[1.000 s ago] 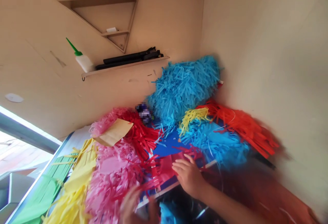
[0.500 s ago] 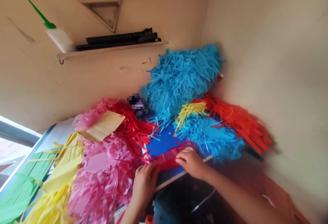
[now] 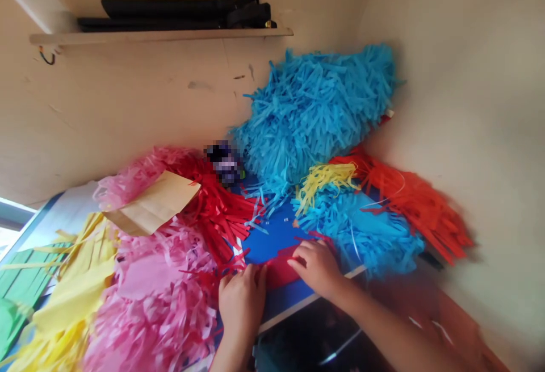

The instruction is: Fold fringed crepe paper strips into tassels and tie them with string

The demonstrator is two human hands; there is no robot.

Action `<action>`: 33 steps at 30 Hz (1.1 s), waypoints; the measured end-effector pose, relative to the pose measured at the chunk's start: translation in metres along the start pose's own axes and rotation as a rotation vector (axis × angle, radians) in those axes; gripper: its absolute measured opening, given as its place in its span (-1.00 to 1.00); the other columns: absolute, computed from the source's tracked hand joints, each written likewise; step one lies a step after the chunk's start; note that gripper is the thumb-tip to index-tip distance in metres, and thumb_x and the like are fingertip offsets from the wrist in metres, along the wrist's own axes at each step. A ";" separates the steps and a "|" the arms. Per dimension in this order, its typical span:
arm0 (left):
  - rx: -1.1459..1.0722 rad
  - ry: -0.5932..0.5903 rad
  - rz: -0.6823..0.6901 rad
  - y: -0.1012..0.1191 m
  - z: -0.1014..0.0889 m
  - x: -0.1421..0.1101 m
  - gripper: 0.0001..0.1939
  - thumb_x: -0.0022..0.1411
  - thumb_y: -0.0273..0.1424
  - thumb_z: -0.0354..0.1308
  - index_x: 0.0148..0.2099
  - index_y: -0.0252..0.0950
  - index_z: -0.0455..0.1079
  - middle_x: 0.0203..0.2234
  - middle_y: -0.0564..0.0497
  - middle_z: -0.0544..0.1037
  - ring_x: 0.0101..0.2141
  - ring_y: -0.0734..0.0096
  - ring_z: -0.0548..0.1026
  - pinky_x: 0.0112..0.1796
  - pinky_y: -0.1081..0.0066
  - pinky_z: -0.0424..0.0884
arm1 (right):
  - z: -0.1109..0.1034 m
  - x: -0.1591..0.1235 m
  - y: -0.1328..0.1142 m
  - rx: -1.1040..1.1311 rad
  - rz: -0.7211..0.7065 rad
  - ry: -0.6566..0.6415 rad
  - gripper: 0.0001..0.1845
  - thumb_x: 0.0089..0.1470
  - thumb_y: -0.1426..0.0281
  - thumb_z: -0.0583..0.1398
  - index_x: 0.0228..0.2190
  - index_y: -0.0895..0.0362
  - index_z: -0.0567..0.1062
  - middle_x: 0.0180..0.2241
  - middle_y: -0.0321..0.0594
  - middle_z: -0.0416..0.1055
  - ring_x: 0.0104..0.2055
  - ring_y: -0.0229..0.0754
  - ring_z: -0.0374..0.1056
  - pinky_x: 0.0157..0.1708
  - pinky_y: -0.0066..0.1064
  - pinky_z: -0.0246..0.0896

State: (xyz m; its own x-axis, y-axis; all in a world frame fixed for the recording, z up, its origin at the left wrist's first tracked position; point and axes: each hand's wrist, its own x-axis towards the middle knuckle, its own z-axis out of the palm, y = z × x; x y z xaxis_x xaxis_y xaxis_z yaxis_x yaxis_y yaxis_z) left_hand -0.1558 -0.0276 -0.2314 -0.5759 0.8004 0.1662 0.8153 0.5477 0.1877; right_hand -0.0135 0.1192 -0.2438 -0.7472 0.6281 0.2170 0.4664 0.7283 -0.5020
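A strip of red tissue paper (image 3: 280, 270) lies along the front edge of the blue table (image 3: 272, 235), its fringed ends sticking out past both hands. At its left end my left hand (image 3: 242, 295) is closed, thumb and fingers pinching the paper. My right hand (image 3: 317, 267) has its fingers curled down on the right part of the same strip. Left of my hands sits a heap of pink fringed paper (image 3: 153, 304), with red fringe (image 3: 225, 213) behind it. To the right lies blue fringed paper (image 3: 361, 230) with yellow fringe (image 3: 327, 179) on top.
A large blue fringed bundle (image 3: 319, 111) leans in the corner. Orange fringe (image 3: 421, 207) hangs over the right side. A tan paper sheet (image 3: 153, 204) rests on the pink heap; yellow paper (image 3: 72, 292) and green paper (image 3: 29, 272) lie far left. Above is a wall shelf (image 3: 170, 36).
The head view has turned and levelled, so the shelf sits higher and its glue bottle is largely out of view. Both hands stay on the red strip, with little movement.
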 end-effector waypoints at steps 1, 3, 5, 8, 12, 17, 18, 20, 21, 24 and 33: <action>0.022 0.011 0.004 0.000 0.001 0.000 -0.59 0.41 -0.17 -0.01 -0.39 -0.25 0.49 -0.60 -0.04 0.62 -0.49 0.16 0.61 -0.23 0.20 0.31 | 0.000 0.001 0.000 -0.015 0.004 -0.006 -0.85 0.06 0.40 0.36 -0.50 0.10 0.53 -0.43 -0.30 0.54 -0.33 -0.17 0.43 -0.22 -0.31 0.03; 0.056 0.031 0.023 -0.001 0.002 0.000 -0.59 0.41 -0.17 -0.02 -0.39 -0.24 0.48 -0.62 -0.01 0.61 -0.52 0.20 0.60 -0.24 0.23 0.31 | -0.001 0.003 0.000 -0.033 0.010 -0.025 -0.83 0.07 0.39 0.36 -0.52 0.10 0.53 -0.46 -0.31 0.53 -0.35 -0.18 0.42 -0.23 -0.32 0.02; 0.071 0.046 0.039 -0.002 0.004 0.000 -0.59 0.41 -0.17 -0.01 -0.40 -0.24 0.48 -0.64 0.00 0.60 -0.53 0.21 0.59 -0.25 0.23 0.30 | -0.002 0.004 -0.001 -0.035 0.014 -0.042 -0.83 0.06 0.38 0.36 -0.52 0.09 0.53 -0.46 -0.31 0.54 -0.36 -0.18 0.43 -0.24 -0.33 0.02; 0.074 0.059 0.046 -0.004 0.006 0.000 -0.60 0.40 -0.17 0.00 -0.41 -0.23 0.47 -0.65 0.01 0.59 -0.54 0.22 0.58 -0.26 0.24 0.29 | -0.004 0.004 -0.002 -0.036 0.022 -0.053 -0.83 0.04 0.39 0.38 -0.52 0.10 0.52 -0.46 -0.33 0.54 -0.36 -0.19 0.43 -0.24 -0.32 0.01; 0.068 0.070 0.044 -0.005 0.008 0.001 -0.59 0.40 -0.17 0.00 -0.43 -0.22 0.46 -0.66 0.02 0.57 -0.56 0.23 0.57 -0.28 0.24 0.29 | -0.006 0.005 -0.004 -0.034 0.036 -0.064 -0.81 0.03 0.39 0.38 -0.54 0.10 0.51 -0.48 -0.33 0.53 -0.38 -0.20 0.42 -0.25 -0.32 0.01; 0.083 0.046 0.031 -0.004 0.008 0.000 -0.60 0.40 -0.16 0.01 -0.42 -0.23 0.46 -0.67 0.03 0.57 -0.56 0.22 0.57 -0.28 0.24 0.28 | -0.006 0.006 -0.005 -0.035 0.040 -0.078 -0.79 0.04 0.39 0.37 -0.55 0.10 0.49 -0.50 -0.33 0.51 -0.39 -0.20 0.40 -0.27 -0.33 0.01; 0.086 0.052 0.022 -0.003 0.008 -0.001 -0.62 0.39 -0.16 0.02 -0.39 -0.23 0.47 -0.64 0.02 0.58 -0.54 0.22 0.57 -0.28 0.24 0.28 | -0.006 0.006 -0.005 -0.031 0.041 -0.081 -0.80 0.04 0.40 0.37 -0.54 0.10 0.48 -0.49 -0.33 0.51 -0.39 -0.20 0.40 -0.27 -0.32 0.01; 0.098 0.109 0.005 -0.001 0.008 -0.003 -0.71 0.37 -0.20 0.07 -0.25 -0.25 0.51 -0.47 -0.04 0.65 -0.41 0.17 0.59 -0.24 0.22 0.29 | -0.005 0.005 -0.004 -0.023 0.052 -0.066 -0.84 0.01 0.40 0.38 -0.47 0.09 0.49 -0.46 -0.32 0.52 -0.38 -0.18 0.41 -0.26 -0.31 0.02; 0.107 0.153 0.003 0.001 0.007 -0.004 -0.76 0.36 -0.23 0.09 -0.18 -0.25 0.51 -0.34 -0.09 0.67 -0.31 0.13 0.59 -0.20 0.20 0.29 | -0.006 0.005 -0.003 -0.024 0.058 -0.048 -0.82 -0.01 0.40 0.40 -0.41 0.09 0.49 -0.44 -0.31 0.52 -0.36 -0.15 0.41 -0.25 -0.30 0.03; 0.087 0.166 0.132 0.005 0.003 -0.004 -0.81 0.34 -0.44 0.10 -0.09 -0.16 0.52 -0.09 -0.08 0.63 -0.12 0.11 0.52 -0.08 0.16 0.26 | -0.011 0.005 0.002 -0.077 0.063 0.025 -0.71 -0.03 0.39 0.40 -0.25 0.09 0.46 -0.34 -0.25 0.52 -0.25 -0.06 0.43 -0.19 -0.24 0.05; 0.011 -0.080 0.385 0.008 -0.016 -0.013 -0.58 0.18 -0.61 0.07 0.06 -0.26 0.49 0.00 -0.08 0.61 0.00 0.07 0.50 0.15 -0.08 0.06 | -0.033 -0.022 -0.015 -0.174 -0.436 0.017 -0.78 0.20 0.55 0.12 -0.15 0.10 0.48 -0.05 -0.14 0.52 -0.02 -0.05 0.33 0.00 -0.13 -0.03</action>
State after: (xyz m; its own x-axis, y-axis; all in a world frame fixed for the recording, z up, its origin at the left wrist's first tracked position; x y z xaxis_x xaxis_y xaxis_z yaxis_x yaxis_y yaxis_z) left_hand -0.1424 -0.0377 -0.2168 -0.2215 0.9642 0.1461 0.9717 0.2056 0.1160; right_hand 0.0115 0.1036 -0.2131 -0.8837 0.2570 0.3912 0.1846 0.9594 -0.2134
